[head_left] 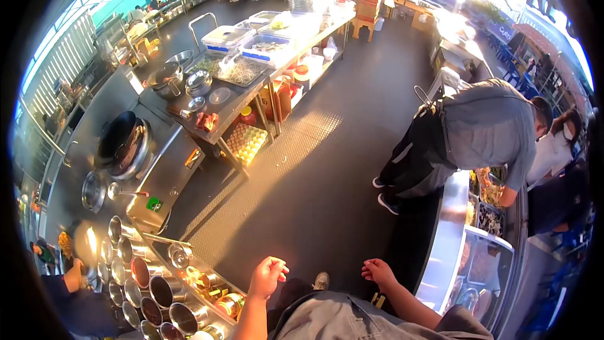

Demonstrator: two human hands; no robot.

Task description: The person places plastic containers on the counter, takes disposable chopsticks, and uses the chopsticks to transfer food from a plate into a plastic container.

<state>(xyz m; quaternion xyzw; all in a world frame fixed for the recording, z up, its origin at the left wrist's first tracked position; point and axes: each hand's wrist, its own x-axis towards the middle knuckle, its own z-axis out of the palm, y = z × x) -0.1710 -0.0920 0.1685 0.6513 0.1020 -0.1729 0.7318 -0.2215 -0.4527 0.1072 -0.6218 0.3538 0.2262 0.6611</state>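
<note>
My left hand (269, 277) is held out over the floor at the bottom centre, its fingers curled in with nothing visible in them. My right hand (379, 273) hovers to the right of it, fingers loosely bent and slightly apart, holding nothing. Neither hand touches anything. The steel containers (165, 291) in a rack at lower left are the things nearest my left hand. A steel counter (434, 242) with a glass-covered food case (481, 271) stands to the right of my right hand. A grey apron (340, 321) covers my front.
A co-worker (484, 119) bends over food trays (491, 219) at the right counter. A wok (117, 133) sits on the stove at left. Beyond are a prep table (217, 127) with bowls, egg trays (246, 143) below, and lidded tubs (226, 36). Another person's hand (74, 276) is at far left.
</note>
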